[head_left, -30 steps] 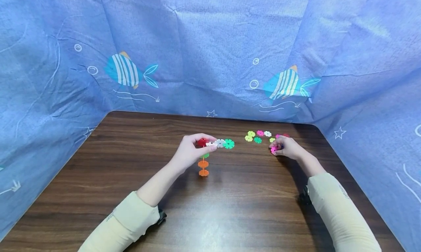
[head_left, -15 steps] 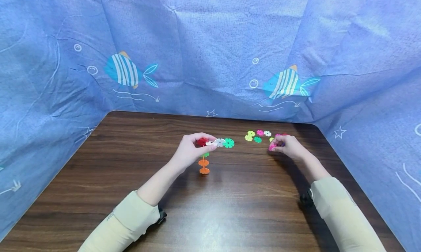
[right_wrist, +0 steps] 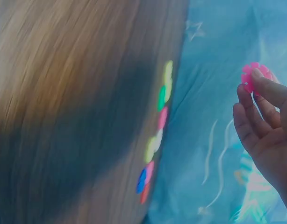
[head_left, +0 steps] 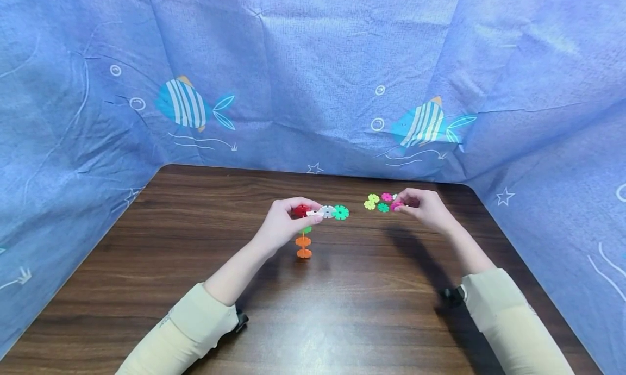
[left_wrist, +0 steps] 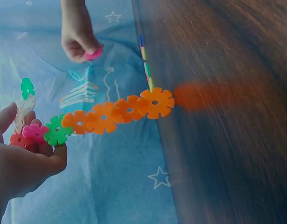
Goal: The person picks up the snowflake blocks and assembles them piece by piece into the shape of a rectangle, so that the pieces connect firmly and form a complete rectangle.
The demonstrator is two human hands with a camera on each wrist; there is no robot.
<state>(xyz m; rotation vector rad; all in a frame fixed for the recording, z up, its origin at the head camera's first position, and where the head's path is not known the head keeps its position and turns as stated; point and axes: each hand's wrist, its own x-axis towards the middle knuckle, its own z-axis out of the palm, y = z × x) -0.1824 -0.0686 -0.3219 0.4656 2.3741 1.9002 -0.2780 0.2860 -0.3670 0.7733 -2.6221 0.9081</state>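
Observation:
My left hand (head_left: pixel 280 226) grips the top of an L-shaped chain of linked snowflake discs. Down its long arm run a pink disc (left_wrist: pixel 35 133), a green disc (left_wrist: pixel 58 129) and several orange discs (left_wrist: pixel 104 117). The short arm reaches right from a red disc (head_left: pixel 301 211) through whitish discs (head_left: pixel 327 212) to a green end disc (head_left: pixel 340 212). I cannot tell whether the lowest orange disc touches the table. Raised above the table to the right, my right hand (head_left: pixel 429 211) pinches a loose pink snowflake disc (right_wrist: pixel 248 74) between thumb and fingers.
Loose discs lie near the back right of the wooden table (head_left: pixel 235 201): yellow (head_left: pixel 370 205), green (head_left: pixel 383 207), pink (head_left: pixel 387 197), plus a blue one (right_wrist: pixel 141 181) and a red one (right_wrist: pixel 144 193). A blue cloth (head_left: pixel 313 81) with printed fish hangs behind.
The right hand has lifted the pink disc off the table area and moved it slightly left and up. The left hand has barely moved, its chain tilting a little.

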